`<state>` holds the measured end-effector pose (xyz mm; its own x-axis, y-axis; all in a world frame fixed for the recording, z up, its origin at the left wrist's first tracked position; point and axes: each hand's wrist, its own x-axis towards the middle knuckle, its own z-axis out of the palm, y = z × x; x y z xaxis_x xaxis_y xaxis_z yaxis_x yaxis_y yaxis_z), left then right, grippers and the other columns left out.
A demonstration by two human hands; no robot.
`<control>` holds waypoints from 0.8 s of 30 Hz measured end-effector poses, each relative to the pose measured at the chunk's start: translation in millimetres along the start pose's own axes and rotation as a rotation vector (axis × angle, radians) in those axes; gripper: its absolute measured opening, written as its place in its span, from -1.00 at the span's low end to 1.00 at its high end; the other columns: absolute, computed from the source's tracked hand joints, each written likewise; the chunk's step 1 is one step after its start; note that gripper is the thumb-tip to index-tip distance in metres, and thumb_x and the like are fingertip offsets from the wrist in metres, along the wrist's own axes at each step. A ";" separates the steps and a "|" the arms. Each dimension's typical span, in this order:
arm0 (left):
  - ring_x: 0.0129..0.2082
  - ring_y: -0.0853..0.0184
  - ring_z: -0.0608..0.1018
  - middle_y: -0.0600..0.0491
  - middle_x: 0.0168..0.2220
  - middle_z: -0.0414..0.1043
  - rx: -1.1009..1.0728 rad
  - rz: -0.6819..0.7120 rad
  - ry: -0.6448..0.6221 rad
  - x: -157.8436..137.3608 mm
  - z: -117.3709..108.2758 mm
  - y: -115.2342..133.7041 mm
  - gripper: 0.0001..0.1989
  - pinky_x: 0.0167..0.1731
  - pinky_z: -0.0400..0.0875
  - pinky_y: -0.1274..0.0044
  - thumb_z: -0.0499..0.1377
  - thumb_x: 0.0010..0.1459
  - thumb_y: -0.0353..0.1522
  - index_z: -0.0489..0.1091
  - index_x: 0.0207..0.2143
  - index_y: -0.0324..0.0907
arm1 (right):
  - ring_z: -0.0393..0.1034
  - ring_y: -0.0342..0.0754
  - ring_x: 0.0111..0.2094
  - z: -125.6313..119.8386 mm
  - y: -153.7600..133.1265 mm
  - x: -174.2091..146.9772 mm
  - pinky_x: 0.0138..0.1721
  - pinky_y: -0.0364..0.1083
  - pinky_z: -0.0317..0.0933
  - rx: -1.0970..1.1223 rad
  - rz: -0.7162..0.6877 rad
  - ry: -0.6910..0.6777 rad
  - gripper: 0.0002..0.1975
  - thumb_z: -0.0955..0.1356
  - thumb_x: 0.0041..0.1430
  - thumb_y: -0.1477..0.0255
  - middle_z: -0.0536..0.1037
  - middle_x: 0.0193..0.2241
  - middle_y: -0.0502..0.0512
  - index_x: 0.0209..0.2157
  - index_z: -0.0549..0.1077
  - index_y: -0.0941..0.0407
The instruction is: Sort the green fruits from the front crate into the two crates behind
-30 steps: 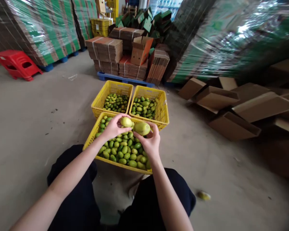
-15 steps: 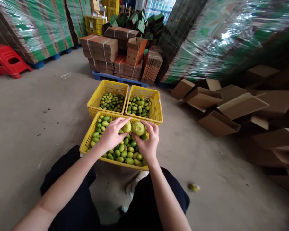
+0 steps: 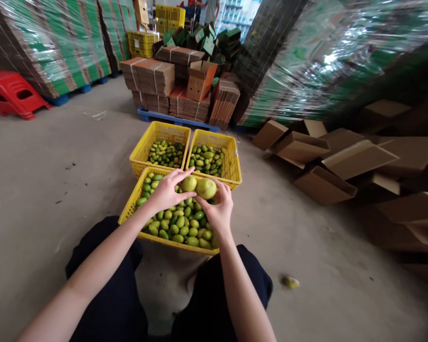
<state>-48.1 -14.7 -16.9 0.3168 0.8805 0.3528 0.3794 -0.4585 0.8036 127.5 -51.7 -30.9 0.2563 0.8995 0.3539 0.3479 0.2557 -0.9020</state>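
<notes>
My left hand (image 3: pixel 171 191) pinches a yellow-green, lemon-like fruit (image 3: pixel 189 184) between thumb and fingers. Beside it, my right hand (image 3: pixel 218 204) grips a second, slightly larger-looking lemon-like fruit (image 3: pixel 206 188), its end turned towards me. The two fruits are side by side, touching or nearly so. Both hands are above a yellow crate (image 3: pixel 130 209) between my knees, which holds many green and yellow-green fruits (image 3: pixel 180 222). My forearms and hands hide part of its contents.
Two more yellow crates (image 3: pixel 139 151) (image 3: pixel 235 164) of green fruit stand beyond. Behind them, flattened cartons (image 3: pixel 153 76) are stacked on a blue pallet (image 3: pixel 157 116). Open cardboard boxes (image 3: pixel 324 185) lie right, a red stool (image 3: pixel 17 95) left. One fruit (image 3: pixel 290 282) lies on the floor.
Both hands still hold their fruits above the crate. The left fruit shows more fully between my fingers, and the right one has turned slightly. The view has shifted a little.
</notes>
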 end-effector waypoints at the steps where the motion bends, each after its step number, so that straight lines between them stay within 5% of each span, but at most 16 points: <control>1: -0.04 0.19 0.52 -0.09 -0.04 0.47 -0.115 -0.092 -0.024 1.5 -1.7 -0.5 -0.36 -0.01 0.45 0.36 0.31 0.09 -0.18 0.31 0.21 -0.15 | 0.45 0.07 -0.18 1.2 -1.7 2.2 -0.16 0.07 0.41 0.129 0.110 -0.048 -0.53 0.51 -0.14 0.24 0.52 -0.20 0.09 -0.14 0.49 0.05; 4: -0.18 0.24 0.60 -0.12 -0.12 0.54 -0.480 -0.409 -0.147 4.9 -4.4 -0.8 -0.43 -0.17 0.53 0.40 0.14 0.22 -0.04 0.34 0.12 -0.25 | 0.45 -0.02 -0.47 4.8 -6.6 8.7 -0.52 -0.08 0.35 0.541 0.482 -0.205 -0.54 0.46 -0.11 0.05 0.58 -0.40 0.07 -0.28 0.48 0.10; 7: -0.34 0.30 0.60 -0.10 -0.28 0.58 -0.632 -0.618 -0.255 5.8 -3.0 0.8 -0.48 -0.24 0.54 0.42 0.05 0.27 -0.02 0.42 -0.03 -0.29 | 0.32 -0.09 -0.69 7.4 -7.4 13.8 -0.72 -0.14 0.15 0.729 0.728 -0.334 -0.47 0.38 -0.09 -0.10 0.50 -0.62 0.04 -0.42 0.47 0.12; 13: -0.47 0.33 0.57 -0.06 -0.44 0.54 -0.612 -0.681 -0.315 4.4 1.4 0.3 -0.51 -0.31 0.53 0.43 -0.02 0.30 -0.03 0.45 -0.20 -0.26 | 0.27 -0.11 -0.74 8.8 2.4 17.5 -0.78 -0.17 0.04 0.719 0.892 -0.389 -0.43 0.25 0.05 -0.14 0.43 -0.74 0.02 -0.53 0.46 0.11; 17: -0.35 0.31 0.60 -0.03 -0.29 0.55 -0.578 -0.477 -0.182 1.8 3.2 -0.7 -0.58 -0.27 0.52 0.45 0.19 0.17 -0.07 0.36 -0.10 -0.20 | 0.35 -0.10 -0.67 8.2 2.1 15.5 -0.71 -0.16 0.18 0.812 0.779 -0.318 -0.56 0.38 0.00 -0.01 0.53 -0.62 0.02 -0.41 0.49 0.11; 21: -0.16 0.30 0.57 -0.01 -0.10 0.48 -0.348 -0.088 0.140 -0.2 5.6 0.1 -0.47 -0.14 0.46 0.47 0.40 -0.04 -0.22 0.31 -0.04 -0.11 | 0.50 -0.08 -0.34 8.6 -2.7 9.9 -0.35 -0.11 0.40 0.713 0.426 -0.022 -0.55 0.51 -0.10 0.25 0.59 -0.27 -0.03 -0.14 0.42 0.01; 24: -0.21 0.35 0.54 0.02 -0.15 0.48 -0.200 0.063 0.287 -0.2 6.5 -0.2 -0.53 -0.15 0.44 0.49 0.42 -0.07 -0.28 0.31 -0.13 -0.12 | 0.47 -0.05 -0.16 11.6 -3.3 5.2 -0.11 -0.04 0.36 0.483 0.143 0.085 -0.42 0.57 -0.25 0.43 0.54 -0.17 -0.03 -0.13 0.37 -0.01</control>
<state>-42.6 -15.5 -20.3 0.0661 0.8623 0.5021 0.1804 -0.5052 0.8439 117.3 -43.7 -29.0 0.3504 0.9107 0.2188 -0.1478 0.2845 -0.9472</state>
